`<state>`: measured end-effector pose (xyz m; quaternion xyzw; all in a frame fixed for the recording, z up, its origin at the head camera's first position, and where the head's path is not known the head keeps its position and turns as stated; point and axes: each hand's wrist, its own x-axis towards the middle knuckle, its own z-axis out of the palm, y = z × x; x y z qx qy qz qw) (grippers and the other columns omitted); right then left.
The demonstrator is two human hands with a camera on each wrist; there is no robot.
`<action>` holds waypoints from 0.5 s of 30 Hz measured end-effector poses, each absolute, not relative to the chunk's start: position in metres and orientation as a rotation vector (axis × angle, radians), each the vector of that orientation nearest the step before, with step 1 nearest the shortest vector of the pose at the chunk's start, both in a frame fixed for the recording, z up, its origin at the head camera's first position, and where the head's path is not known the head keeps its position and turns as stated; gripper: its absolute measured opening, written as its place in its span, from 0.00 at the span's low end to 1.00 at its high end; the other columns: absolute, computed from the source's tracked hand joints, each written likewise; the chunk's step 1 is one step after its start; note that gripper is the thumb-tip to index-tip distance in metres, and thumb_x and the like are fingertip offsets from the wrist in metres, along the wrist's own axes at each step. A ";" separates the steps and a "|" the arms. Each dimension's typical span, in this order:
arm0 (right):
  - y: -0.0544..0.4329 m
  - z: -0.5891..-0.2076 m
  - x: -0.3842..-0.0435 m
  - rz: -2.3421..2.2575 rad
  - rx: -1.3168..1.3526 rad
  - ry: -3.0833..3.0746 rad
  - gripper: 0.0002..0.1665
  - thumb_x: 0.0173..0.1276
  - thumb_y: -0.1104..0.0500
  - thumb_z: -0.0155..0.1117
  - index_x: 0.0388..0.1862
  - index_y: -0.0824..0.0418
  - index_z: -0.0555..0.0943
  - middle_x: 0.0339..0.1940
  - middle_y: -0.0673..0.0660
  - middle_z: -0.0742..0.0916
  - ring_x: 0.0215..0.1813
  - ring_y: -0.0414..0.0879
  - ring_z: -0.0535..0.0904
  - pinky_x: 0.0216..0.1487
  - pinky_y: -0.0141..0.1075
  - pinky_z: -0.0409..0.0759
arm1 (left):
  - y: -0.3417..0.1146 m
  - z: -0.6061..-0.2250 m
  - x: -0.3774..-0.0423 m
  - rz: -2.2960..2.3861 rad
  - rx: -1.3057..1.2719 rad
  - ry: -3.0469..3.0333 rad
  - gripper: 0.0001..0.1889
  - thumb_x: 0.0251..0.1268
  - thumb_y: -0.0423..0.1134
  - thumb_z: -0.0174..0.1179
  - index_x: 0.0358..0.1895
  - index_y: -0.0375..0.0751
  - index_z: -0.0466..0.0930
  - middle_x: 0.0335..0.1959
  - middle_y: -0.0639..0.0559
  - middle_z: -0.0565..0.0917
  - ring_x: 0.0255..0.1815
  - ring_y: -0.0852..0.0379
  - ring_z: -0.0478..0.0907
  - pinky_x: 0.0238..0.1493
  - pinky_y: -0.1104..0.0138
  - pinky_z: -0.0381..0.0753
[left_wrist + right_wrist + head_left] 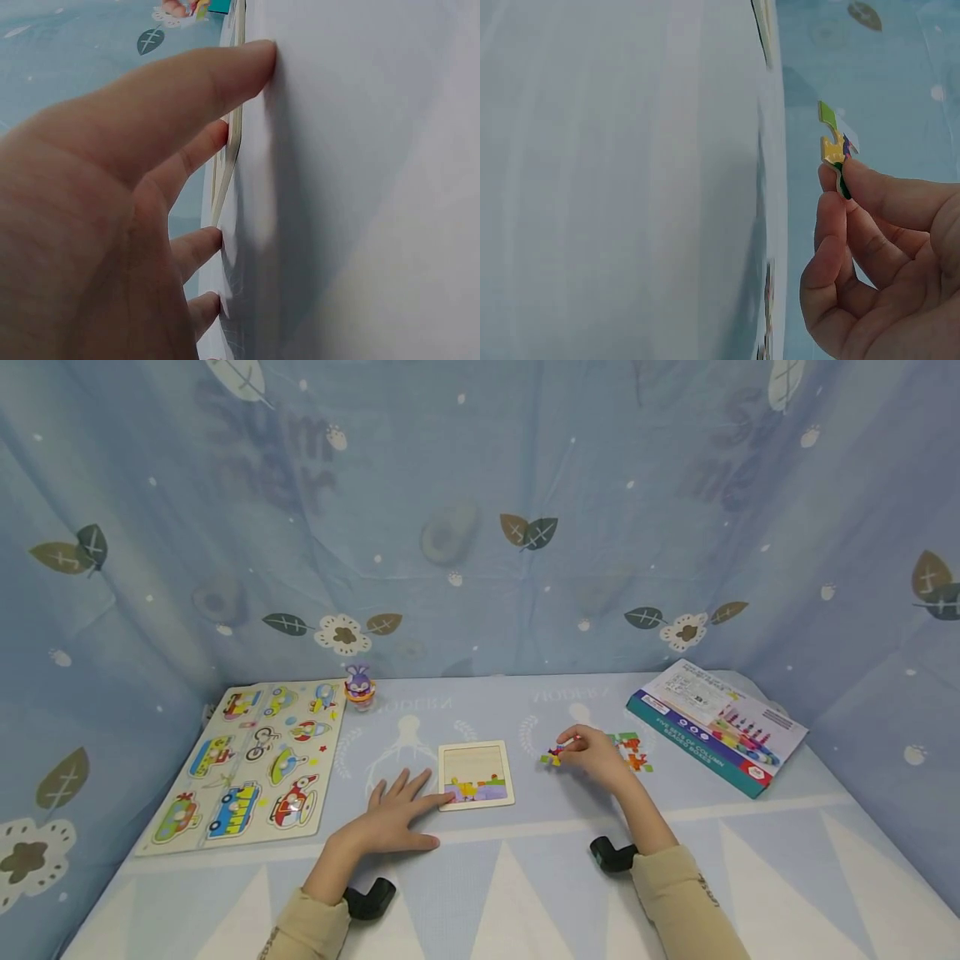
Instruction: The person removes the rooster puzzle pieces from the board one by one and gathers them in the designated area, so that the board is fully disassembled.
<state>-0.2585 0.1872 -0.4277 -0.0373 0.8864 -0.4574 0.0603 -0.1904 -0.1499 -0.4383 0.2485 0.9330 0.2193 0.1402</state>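
My left hand (392,823) lies spread on the table, its index fingertip at the lower left corner of a small square wooden puzzle tray (472,758). Along the tray's bottom, fitted pieces make a purple, yellow and green strip; bare wood shows above. In the right wrist view, thumb and fingers of my right hand (889,255) pinch a jigsaw piece (831,150) coloured yellow, green and purple, held up off the table. The head view has that hand (597,758) right of the tray, in front of loose jigsaw pieces (636,750) that it partly hides.
A large wooden vehicle puzzle board (258,743) lies on the left. A small purple rabbit figure (360,687) stands at its back right corner. On the right lies a beaded-boxes carton (716,722). A patterned curtain (480,593) rises behind the table.
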 end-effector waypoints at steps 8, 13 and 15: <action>0.214 -0.426 -0.255 -1.362 -0.029 2.664 0.13 0.59 0.65 0.63 0.43 0.68 0.77 0.32 0.58 0.82 0.33 0.46 0.73 0.33 0.34 0.70 | -0.150 -0.437 -0.190 0.634 0.715 2.694 0.33 0.55 0.54 0.62 0.66 0.54 0.66 0.73 0.38 0.50 0.71 0.31 0.37 0.62 0.35 0.33; 0.223 -0.424 -0.250 -1.285 -0.015 2.694 0.12 0.59 0.66 0.63 0.41 0.70 0.77 0.33 0.61 0.83 0.34 0.47 0.75 0.35 0.36 0.72 | -0.150 -0.438 -0.190 0.635 0.713 2.686 0.33 0.55 0.54 0.62 0.66 0.55 0.66 0.73 0.38 0.50 0.72 0.32 0.37 0.63 0.35 0.33; 0.226 -0.423 -0.249 -1.260 -0.016 2.701 0.11 0.59 0.66 0.63 0.41 0.71 0.78 0.33 0.61 0.83 0.34 0.46 0.76 0.35 0.36 0.73 | -0.150 -0.438 -0.190 0.632 0.714 2.687 0.33 0.55 0.54 0.62 0.66 0.55 0.66 0.73 0.38 0.50 0.72 0.32 0.37 0.63 0.35 0.33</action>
